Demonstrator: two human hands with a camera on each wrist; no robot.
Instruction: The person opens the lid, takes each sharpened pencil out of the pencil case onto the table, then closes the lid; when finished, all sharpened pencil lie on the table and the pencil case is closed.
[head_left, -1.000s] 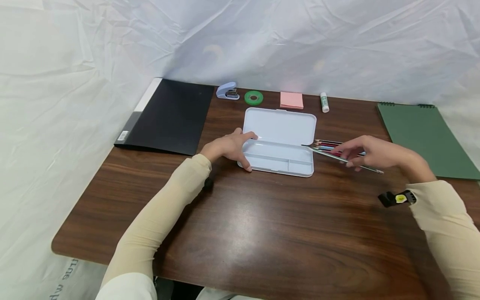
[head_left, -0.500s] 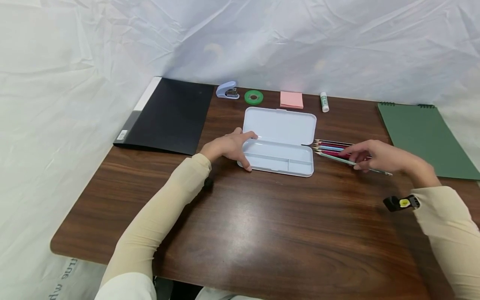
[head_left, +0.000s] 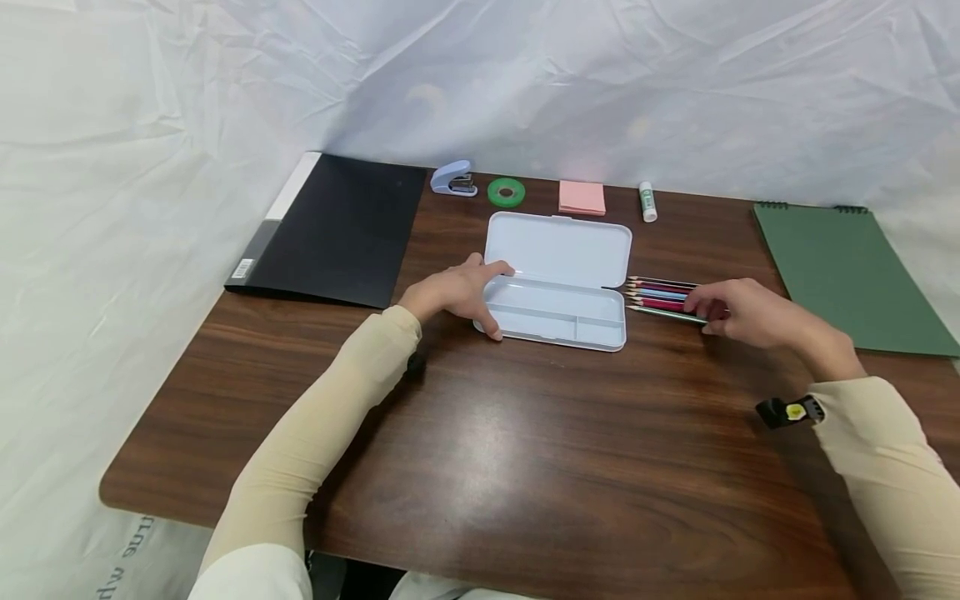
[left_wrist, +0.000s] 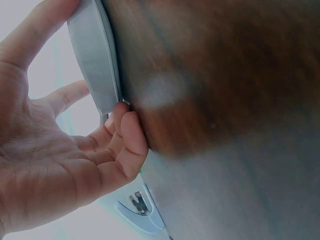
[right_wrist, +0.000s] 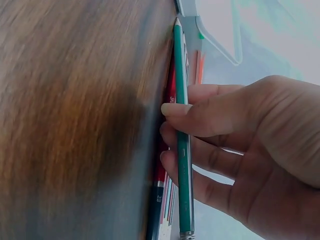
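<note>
Right hand (head_left: pixel 742 310) pinches a green pencil (right_wrist: pixel 182 140), pointing left toward the open case (head_left: pixel 555 312); left hand (head_left: pixel 456 293) braces its near end, fingers relaxed.

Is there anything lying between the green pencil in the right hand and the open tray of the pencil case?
Nothing visible. The right hand pinches the green pencil beside the other pencils, its tip pointing at the pencil case. The wood between is bare, and the left hand holds the case's far end.
</note>
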